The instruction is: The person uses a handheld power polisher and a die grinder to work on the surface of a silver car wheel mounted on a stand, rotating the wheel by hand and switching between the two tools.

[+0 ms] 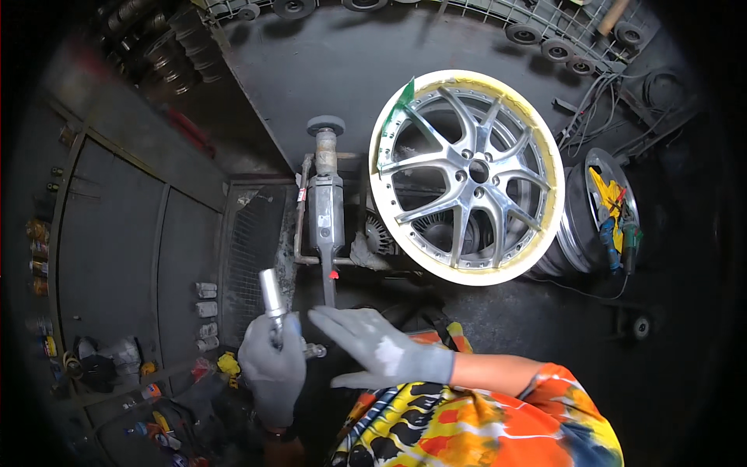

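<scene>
My left hand (271, 362), in a grey glove, grips a silver metal tool (271, 294) with an upright cylindrical top and a small fitting showing to its right. My right hand (372, 354), also gloved in grey, is open, fingers stretched toward the left beside the tool; whether they touch it I cannot tell. Above my hands stands a grey bench machine (326, 214) with a round wheel (325, 125) at its far end. A silver spoked car wheel (464, 156) with yellow masking and a piece of green film on its rim is at the upper right.
More rims (573, 219) at the right hold yellow cloth and power tools (630, 249), with cables nearby. Grey cabinets (106, 241) line the left, with bottles and cans (205, 310). Discs (555, 50) hang on a mesh rack along the top. A small caster (642, 327) is at lower right.
</scene>
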`<state>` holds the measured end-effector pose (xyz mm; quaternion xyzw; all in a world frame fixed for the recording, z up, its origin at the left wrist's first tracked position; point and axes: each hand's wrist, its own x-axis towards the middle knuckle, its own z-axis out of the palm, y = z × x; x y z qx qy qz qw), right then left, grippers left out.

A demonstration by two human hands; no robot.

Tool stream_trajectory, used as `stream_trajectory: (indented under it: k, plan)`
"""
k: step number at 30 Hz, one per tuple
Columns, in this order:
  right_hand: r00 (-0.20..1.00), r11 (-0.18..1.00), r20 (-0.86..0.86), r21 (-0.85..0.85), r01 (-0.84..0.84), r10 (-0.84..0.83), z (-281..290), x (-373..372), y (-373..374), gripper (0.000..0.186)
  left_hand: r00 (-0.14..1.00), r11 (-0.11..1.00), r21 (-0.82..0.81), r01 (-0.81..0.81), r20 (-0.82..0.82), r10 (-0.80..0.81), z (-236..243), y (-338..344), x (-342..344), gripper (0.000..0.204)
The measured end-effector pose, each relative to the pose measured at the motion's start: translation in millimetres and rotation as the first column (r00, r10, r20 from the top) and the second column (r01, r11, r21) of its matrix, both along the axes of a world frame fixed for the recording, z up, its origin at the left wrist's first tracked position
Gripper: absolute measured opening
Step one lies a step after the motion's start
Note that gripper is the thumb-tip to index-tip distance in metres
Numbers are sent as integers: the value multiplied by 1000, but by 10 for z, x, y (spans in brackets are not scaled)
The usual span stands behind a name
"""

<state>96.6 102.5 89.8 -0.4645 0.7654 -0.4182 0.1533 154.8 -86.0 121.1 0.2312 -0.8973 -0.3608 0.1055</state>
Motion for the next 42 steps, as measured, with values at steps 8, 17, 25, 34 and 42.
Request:
stream_trajectory:
  k: [8,17,25,34,42]
  plan:
    - [932,905,204,-247,346,-301,183,84,-63,84,938,882,321,346,-118,-325,894,207,-462,17]
    - [649,632,183,-150,760,-738,515,-1247,833,36,729,901,-130,413,-546,-413,-461,333,-2755,34]
    - [535,533,18,122,837,-844,331,-1965,833,40,749,850,90,520,-526,-403,-1167,822,-3540,42]
    - [598,579,-129,160,800,-791,76,-2312,843,52,770,851,155,502,-528,-359,-1145,857,-3509,43]
    - [639,643,77,38,765,-765,280,-2005,801,38,775,846,169,507,-520,-360,-1190,815,-3508,43]
